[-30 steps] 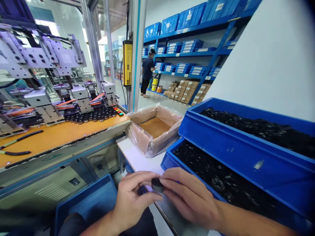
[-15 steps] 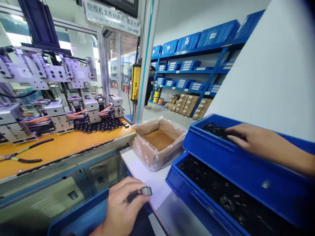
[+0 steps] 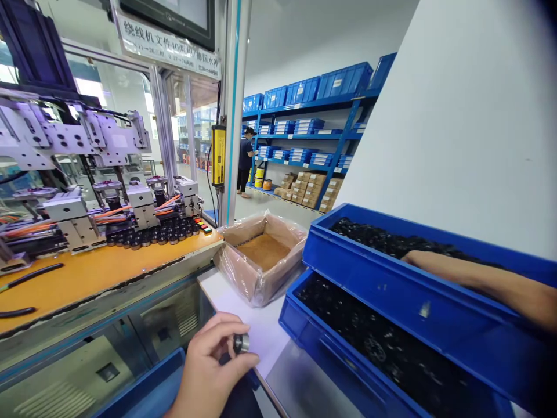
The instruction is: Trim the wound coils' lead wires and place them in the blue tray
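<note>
Between the thumb and fingers of my left hand (image 3: 217,360) is a small stator core (image 3: 241,343), a short grey metal ring with a black part at one end. It is held in the air in front of the white table. My right hand (image 3: 429,262) reaches into the upper blue bin (image 3: 369,273), down among small black plastic parts (image 3: 369,235). The front wall of the bin hides its fingers. Below, a second blue bin (image 3: 304,331) holds more black parts.
A plastic-lined cardboard box (image 3: 256,284) stands on the white table (image 3: 265,325). At left, a winding machine (image 3: 73,215) has several finished-looking black cores (image 3: 161,232) on its orange top, with pliers (image 3: 30,277) nearby. A person (image 3: 246,159) stands by the far shelves.
My right hand has gone deeper into the upper bin, its fingers now out of sight. The stator core has turned in my left hand, showing its black part. The view has shifted right.
</note>
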Demonstrator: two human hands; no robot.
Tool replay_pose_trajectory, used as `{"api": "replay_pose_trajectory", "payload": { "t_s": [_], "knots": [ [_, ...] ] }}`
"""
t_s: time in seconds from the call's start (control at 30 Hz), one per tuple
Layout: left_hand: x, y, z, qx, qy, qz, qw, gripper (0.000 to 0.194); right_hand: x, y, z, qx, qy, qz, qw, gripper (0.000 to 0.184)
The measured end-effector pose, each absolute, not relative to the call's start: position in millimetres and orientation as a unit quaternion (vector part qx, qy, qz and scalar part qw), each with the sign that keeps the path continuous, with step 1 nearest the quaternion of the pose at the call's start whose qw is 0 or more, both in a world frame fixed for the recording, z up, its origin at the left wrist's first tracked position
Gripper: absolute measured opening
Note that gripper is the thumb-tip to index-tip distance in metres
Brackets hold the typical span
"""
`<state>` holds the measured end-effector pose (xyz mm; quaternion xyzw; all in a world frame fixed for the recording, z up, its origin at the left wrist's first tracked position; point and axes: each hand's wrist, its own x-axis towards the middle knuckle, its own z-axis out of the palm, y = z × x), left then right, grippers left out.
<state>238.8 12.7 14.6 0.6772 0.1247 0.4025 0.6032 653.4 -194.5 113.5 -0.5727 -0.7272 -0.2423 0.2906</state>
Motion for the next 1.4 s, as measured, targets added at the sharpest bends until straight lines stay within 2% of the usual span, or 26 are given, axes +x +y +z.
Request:
{"api": "replay_pose_trajectory", "payload": {
  "t_s": [0.1,0.23,0.4,0.53,0.67,0.83,1.1,1.4],
  "knots": [
    [238,15,15,0.577,0.137,0.364,0.718,0.030,652,-190,133,-0.548,-0.747,-0.311,0.211,0.027],
    [241,15,20,0.512,0.137,0.316,0.787,0.034,585,-163,146,-0.608,-0.647,-0.398,0.229,0.015],
    [249,7,29,0.522,0.147,0.286,0.790,0.033,461,-128,90,-0.558,-0.714,-0.283,0.315,0.018],
    [251,-1,28,0.580,0.144,0.275,0.753,0.035,416,-117,47,-0.495,-0.737,-0.221,0.403,0.017],
    [257,-8,25,0.617,0.135,0.267,0.728,0.037,417,-118,32,-0.453,-0.752,-0.215,0.428,0.015],
    [267,-13,15,0.597,0.108,0.271,0.747,0.039,425,-122,32,-0.449,-0.743,-0.222,0.444,0.016],
    [266,-12,11,0.591,0.079,0.288,0.750,0.041,425,-125,34,-0.439,-0.752,-0.147,0.469,0.024],
    [263,-13,23,0.594,0.123,0.271,0.748,0.041,423,-127,36,-0.446,-0.769,-0.183,0.419,0.017]
  ]
}}
